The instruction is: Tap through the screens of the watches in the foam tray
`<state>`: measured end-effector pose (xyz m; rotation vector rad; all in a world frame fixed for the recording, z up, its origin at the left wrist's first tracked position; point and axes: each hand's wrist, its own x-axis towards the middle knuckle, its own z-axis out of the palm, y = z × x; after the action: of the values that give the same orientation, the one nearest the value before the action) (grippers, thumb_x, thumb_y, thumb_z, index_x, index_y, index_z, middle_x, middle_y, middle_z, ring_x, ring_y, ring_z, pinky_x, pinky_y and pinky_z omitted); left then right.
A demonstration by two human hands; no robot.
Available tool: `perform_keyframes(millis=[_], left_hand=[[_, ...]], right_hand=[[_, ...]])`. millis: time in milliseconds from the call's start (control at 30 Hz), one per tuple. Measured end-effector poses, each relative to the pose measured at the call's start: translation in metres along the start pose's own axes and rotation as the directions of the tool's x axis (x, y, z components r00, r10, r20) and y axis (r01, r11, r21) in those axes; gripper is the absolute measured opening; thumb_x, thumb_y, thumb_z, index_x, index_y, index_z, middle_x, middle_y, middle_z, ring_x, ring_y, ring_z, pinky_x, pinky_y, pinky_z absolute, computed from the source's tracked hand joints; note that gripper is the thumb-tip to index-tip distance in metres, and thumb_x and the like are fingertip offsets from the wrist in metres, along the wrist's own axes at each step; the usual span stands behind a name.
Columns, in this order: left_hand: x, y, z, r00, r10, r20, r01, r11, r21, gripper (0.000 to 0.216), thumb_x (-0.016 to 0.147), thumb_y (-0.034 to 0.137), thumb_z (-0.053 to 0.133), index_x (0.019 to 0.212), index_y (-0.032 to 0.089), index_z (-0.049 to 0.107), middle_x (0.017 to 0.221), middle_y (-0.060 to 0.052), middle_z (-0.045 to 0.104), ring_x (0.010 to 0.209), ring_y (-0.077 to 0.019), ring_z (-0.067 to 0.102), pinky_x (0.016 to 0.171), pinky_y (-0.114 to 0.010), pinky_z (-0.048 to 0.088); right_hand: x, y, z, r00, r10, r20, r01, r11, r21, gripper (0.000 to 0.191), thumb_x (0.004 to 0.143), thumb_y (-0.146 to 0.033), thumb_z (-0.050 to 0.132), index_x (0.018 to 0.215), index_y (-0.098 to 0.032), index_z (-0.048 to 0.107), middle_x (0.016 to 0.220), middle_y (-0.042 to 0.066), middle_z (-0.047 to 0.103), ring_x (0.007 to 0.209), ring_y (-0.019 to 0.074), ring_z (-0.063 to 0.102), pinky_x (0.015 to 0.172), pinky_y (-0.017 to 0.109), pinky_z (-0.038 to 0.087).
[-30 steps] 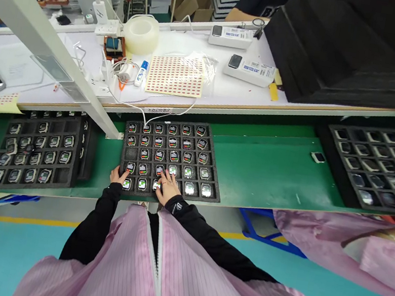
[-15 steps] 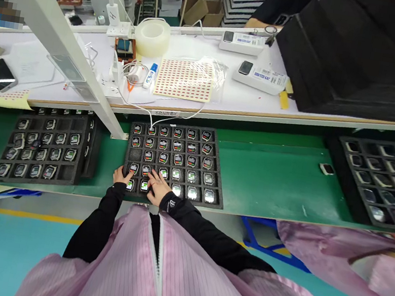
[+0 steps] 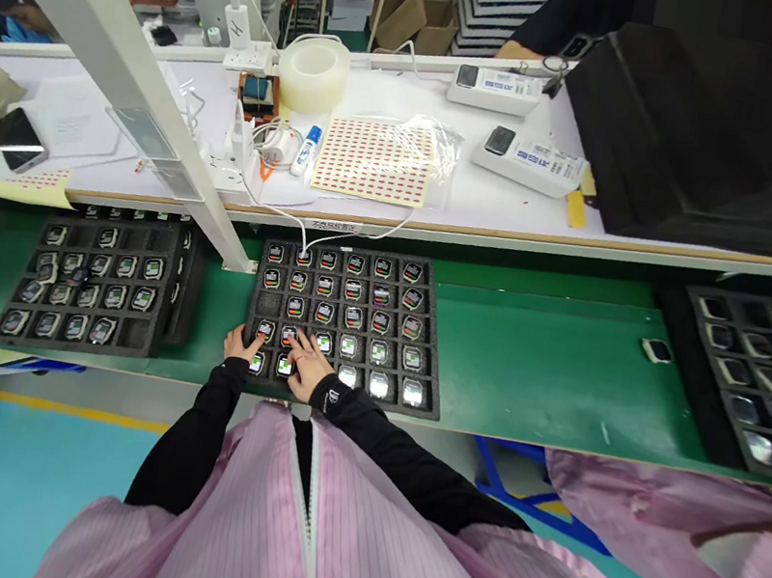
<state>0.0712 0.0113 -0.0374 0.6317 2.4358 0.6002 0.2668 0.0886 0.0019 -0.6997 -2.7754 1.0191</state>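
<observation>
A black foam tray [image 3: 431,374] lies on the green belt in front of me, its pockets filled with several small watch bodies with lit screens [image 3: 353,317]. My left hand [image 3: 241,344] rests on the tray's near left corner, fingers bent over a watch body there. My right hand [image 3: 306,366] lies flat on the near row just right of it, fingers spread and touching the watch bodies in the lower rows. Both arms wear black sleeves under a pink striped coat.
Another tray of watch bodies [image 3: 89,286] lies to the left, a third tray [image 3: 756,382] at the right. One loose watch body [image 3: 656,350] sits on the belt. The white shelf behind holds a tape roll [image 3: 312,74], a dotted sticker sheet [image 3: 375,159], two handheld devices and cables. A slanted white post [image 3: 120,71] crosses left. Another person's pink sleeve [image 3: 672,520] is at lower right.
My right hand has slid left along the tray's near rows, closer to my left hand. The view has shifted slightly down and left.
</observation>
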Motion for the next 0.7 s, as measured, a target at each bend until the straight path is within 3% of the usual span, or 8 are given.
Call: perform_keyframes(millis=[400,567,700], left_hand=[[-0.004,0.008,0.000,1.000,-0.012,-0.028,0.012,1.000,0.009,0.067,0.069,0.038,0.074,0.126,0.010,0.051,0.125,-0.019,0.053,0.125,-0.0339,0.046,0.111,-0.042,0.032],[-0.003,0.005,-0.004,1.000,-0.016,-0.008,0.016,1.000,-0.021,0.056,0.075,0.034,0.072,0.123,0.013,0.055,0.119,-0.015,0.056,0.120,-0.0291,0.051,0.110,-0.040,0.034],[0.003,0.001,-0.007,0.999,-0.042,0.015,0.042,0.998,-0.053,0.041,0.086,0.035,0.064,0.121,0.014,0.056,0.118,-0.012,0.058,0.115,-0.0252,0.053,0.106,-0.046,0.038]], right_hand=[[0.026,0.011,-0.005,0.996,0.048,-0.081,-0.046,0.999,0.024,0.033,0.059,-0.009,0.053,0.091,-0.013,0.053,0.146,0.021,0.037,0.143,0.0318,0.016,0.119,0.051,0.010],[0.042,0.015,-0.006,0.989,0.111,-0.101,-0.110,0.994,0.015,0.032,0.062,-0.010,0.056,0.093,-0.013,0.052,0.147,0.022,0.033,0.144,0.0335,0.013,0.118,0.053,0.009],[0.047,0.018,-0.007,0.982,0.161,-0.094,-0.161,0.987,0.004,0.026,0.062,-0.013,0.060,0.087,-0.014,0.052,0.143,0.024,0.039,0.142,0.0359,0.017,0.117,0.054,0.010]])
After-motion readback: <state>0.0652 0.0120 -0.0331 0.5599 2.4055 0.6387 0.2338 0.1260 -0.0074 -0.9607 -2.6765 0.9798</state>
